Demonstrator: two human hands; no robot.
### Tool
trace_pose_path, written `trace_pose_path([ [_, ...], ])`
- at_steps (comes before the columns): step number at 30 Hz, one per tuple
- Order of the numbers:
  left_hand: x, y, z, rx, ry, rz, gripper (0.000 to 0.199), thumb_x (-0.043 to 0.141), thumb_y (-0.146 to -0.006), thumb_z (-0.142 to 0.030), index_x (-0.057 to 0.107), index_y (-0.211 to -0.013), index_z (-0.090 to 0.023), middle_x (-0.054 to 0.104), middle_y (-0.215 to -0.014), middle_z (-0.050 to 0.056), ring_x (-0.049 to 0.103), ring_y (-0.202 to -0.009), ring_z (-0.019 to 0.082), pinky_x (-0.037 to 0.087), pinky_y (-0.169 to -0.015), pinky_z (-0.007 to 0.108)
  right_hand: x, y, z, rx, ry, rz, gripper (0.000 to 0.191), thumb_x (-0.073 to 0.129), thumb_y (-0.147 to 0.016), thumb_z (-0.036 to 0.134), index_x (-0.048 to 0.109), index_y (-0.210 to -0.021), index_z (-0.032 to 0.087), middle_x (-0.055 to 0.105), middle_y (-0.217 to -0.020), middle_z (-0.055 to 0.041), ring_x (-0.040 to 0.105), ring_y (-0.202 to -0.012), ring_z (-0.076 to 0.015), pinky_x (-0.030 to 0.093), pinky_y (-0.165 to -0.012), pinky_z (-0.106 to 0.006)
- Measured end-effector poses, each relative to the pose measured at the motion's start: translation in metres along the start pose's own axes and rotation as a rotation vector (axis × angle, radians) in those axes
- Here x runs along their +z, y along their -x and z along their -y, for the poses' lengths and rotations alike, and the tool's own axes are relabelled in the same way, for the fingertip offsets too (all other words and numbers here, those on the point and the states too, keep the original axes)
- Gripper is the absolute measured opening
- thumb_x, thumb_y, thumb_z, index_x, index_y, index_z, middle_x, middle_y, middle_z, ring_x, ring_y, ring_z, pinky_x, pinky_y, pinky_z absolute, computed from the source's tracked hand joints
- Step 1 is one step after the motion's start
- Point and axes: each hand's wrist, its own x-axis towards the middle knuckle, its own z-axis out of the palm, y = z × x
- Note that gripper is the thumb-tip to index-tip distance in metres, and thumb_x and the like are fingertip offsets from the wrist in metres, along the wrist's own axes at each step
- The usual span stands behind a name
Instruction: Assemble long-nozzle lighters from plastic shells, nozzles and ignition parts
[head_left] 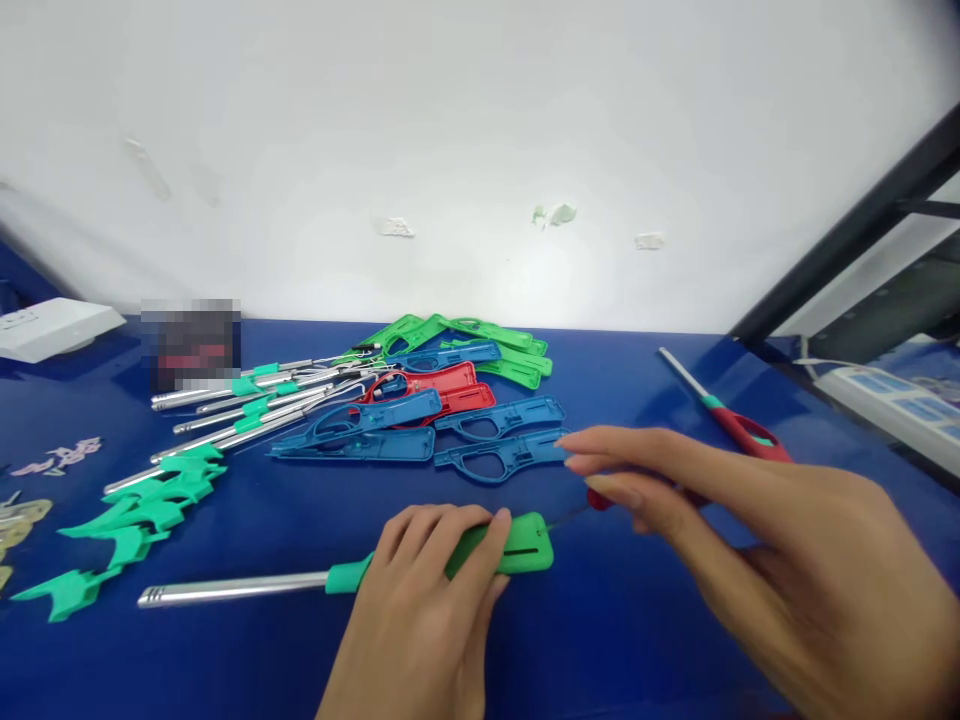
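Two hands show on my feed: the left hand (pixel 435 585), fingers close together, presses over a green lighter (pixel 348 577), and the right hand (pixel 787 545) pinches a red screwdriver (pixel 598 499), its thin shaft at the handle's end. The lighter lies near the front of the smooth blue table (pixel 262 660), long axis roughly left-right, shiny metal tube pointing left. Beyond, I see hollow plastic shells (pixel 397 445), metal tubes (pixel 191 449) and angular teal triggers (pixel 159 512)

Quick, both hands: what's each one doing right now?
Left hand: closed over the green lighter, holding it.
Right hand: closed, fingertips pinching the red-handled screwdriver, its thin shaft toward the lighter's end.
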Motion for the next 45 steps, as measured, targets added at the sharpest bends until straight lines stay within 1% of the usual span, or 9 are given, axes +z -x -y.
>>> trace_pose_path([
  [3, 0.0, 0.002, 0.0, -0.006, 0.008, 0.01, 0.039, 0.057, -0.102, -0.007, 0.066, -0.137, -0.022, 0.077, -0.117, 0.005, 0.071, -0.1, 0.025, 0.061, -0.085, 0.045, -0.006, 0.018, -0.013, -0.047, 0.03, 0.004, 0.037, 0.052, -0.107, 0.055, 0.064, -0.142, 0.048, 0.076, -0.136, 0.0103, 0.08, -0.111, -0.0201, 0.065, -0.098, -0.027],
  [6, 0.0, 0.004, -0.001, -0.022, 0.025, 0.025, 0.04, 0.056, -0.103, -0.007, 0.066, -0.138, -0.022, 0.077, -0.118, 0.005, 0.07, -0.101, 0.026, 0.061, -0.086, 0.046, -0.013, 0.027, -0.02, -0.196, -0.014, 0.207, 0.061, 0.064, -0.099, 0.063, 0.053, -0.156, 0.046, 0.069, -0.148, 0.0075, 0.072, -0.13, -0.0266, 0.065, -0.096, -0.027],
  [8, 0.0, 0.005, 0.0, -0.031, 0.03, 0.042, 0.04, 0.056, -0.103, -0.007, 0.066, -0.139, -0.022, 0.077, -0.118, 0.005, 0.07, -0.101, 0.026, 0.061, -0.086, 0.046, -0.013, 0.019, -0.015, -0.108, -0.098, 0.194, 0.035, 0.057, -0.106, 0.051, 0.064, -0.141, 0.054, 0.079, -0.126, 0.0124, 0.081, -0.106, -0.0178, 0.066, -0.088, -0.021],
  [10, 0.001, 0.004, 0.0, -0.036, 0.027, 0.063, 0.041, 0.055, -0.104, -0.007, 0.065, -0.14, -0.022, 0.077, -0.119, 0.006, 0.069, -0.102, 0.026, 0.061, -0.087, 0.046, -0.006, 0.005, -0.004, 0.001, -0.304, 0.166, 0.017, 0.059, -0.107, 0.048, 0.075, -0.113, 0.048, 0.08, -0.085, 0.0124, 0.071, -0.054, -0.0085, 0.058, -0.052, -0.01],
  [14, 0.002, 0.003, -0.001, -0.042, 0.022, 0.093, 0.039, 0.057, -0.104, -0.009, 0.063, -0.141, -0.021, 0.076, -0.121, 0.006, 0.07, -0.104, 0.027, 0.061, -0.089, 0.047, 0.01, -0.017, 0.013, 0.061, -0.336, -0.02, 0.012, 0.072, -0.101, 0.051, 0.074, -0.094, 0.042, 0.062, -0.053, 0.0136, 0.058, -0.04, -0.007, 0.047, -0.041, -0.007],
  [21, 0.003, 0.007, 0.0, -0.054, 0.035, 0.086, 0.04, 0.056, -0.103, -0.005, 0.063, -0.139, -0.021, 0.075, -0.123, 0.005, 0.07, -0.106, 0.027, 0.061, -0.091, 0.049, 0.014, 0.006, -0.002, 0.007, -0.255, -0.011, 0.033, 0.057, -0.104, 0.053, 0.078, -0.126, 0.04, 0.078, -0.083, -0.0017, 0.081, -0.085, -0.0267, 0.07, -0.073, -0.033],
  [34, 0.005, 0.008, 0.002, -0.042, 0.024, 0.086, 0.044, 0.062, -0.1, -0.005, 0.062, -0.141, -0.021, 0.075, -0.122, 0.004, 0.07, -0.104, 0.027, 0.061, -0.09, 0.049, 0.014, -0.003, -0.008, -0.025, -0.11, -0.243, 0.034, 0.071, -0.094, 0.064, 0.08, -0.103, 0.032, 0.075, -0.074, -0.0002, 0.075, -0.064, -0.0224, 0.063, -0.052, -0.029],
  [40, 0.007, 0.006, 0.002, -0.031, 0.036, 0.071, 0.041, 0.059, -0.101, -0.006, 0.063, -0.139, -0.022, 0.075, -0.122, 0.004, 0.07, -0.103, 0.028, 0.061, -0.087, 0.05, 0.022, -0.009, 0.0, -0.014, -0.13, -0.204, 0.036, 0.075, -0.095, 0.062, 0.062, -0.083, 0.03, 0.07, -0.071, 0.004, 0.066, -0.059, -0.0151, 0.053, -0.044, -0.021],
  [45, 0.004, 0.006, 0.002, -0.036, 0.039, 0.077, 0.043, 0.059, -0.102, -0.008, 0.061, -0.142, -0.021, 0.075, -0.123, 0.005, 0.07, -0.105, 0.028, 0.061, -0.088, 0.05, 0.028, -0.012, 0.005, -0.027, -0.188, -0.178, 0.043, 0.069, -0.094, 0.071, 0.073, -0.086, 0.028, 0.069, -0.07, -0.0014, 0.072, -0.067, -0.0227, 0.058, -0.049, -0.029],
])
